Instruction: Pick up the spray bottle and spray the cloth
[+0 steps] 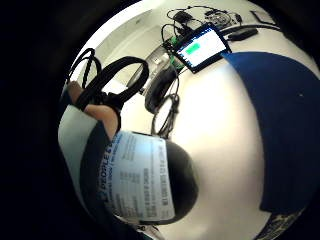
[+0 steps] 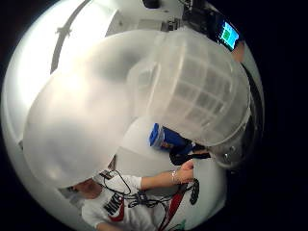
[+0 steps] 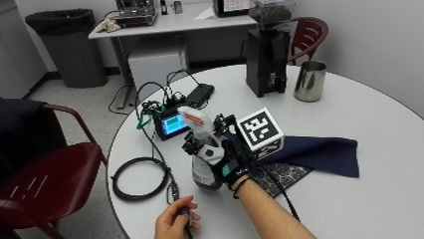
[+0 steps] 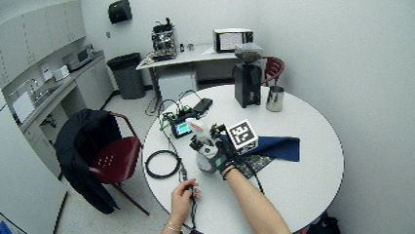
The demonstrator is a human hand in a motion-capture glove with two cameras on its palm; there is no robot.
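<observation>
A spray bottle (image 3: pixel 202 164) with a white trigger head (image 3: pixel 197 119) and a dark body stands on the white round table (image 3: pixel 371 119). My gloved right hand (image 3: pixel 225 157) grips its neck and body from the right side. The bottle's labelled body (image 1: pixel 140 180) fills the little finger side palm view, and its translucent head (image 2: pixel 144 91) fills the thumb side view. A dark blue cloth (image 3: pixel 318 152) lies flat on the table just right of the hand, partly over a dark patterned mat (image 3: pixel 281 174). The same cloth (image 1: pixel 280 125) shows beside the bottle.
A small lit screen (image 3: pixel 172 124) with cables stands left of the bottle. A coiled black cable (image 3: pixel 139 177) lies near the table's left edge. The bare left hand (image 3: pixel 175 221) holds a small device at the front. A black grinder (image 3: pixel 268 47) and steel cup (image 3: pixel 310 80) stand at the back.
</observation>
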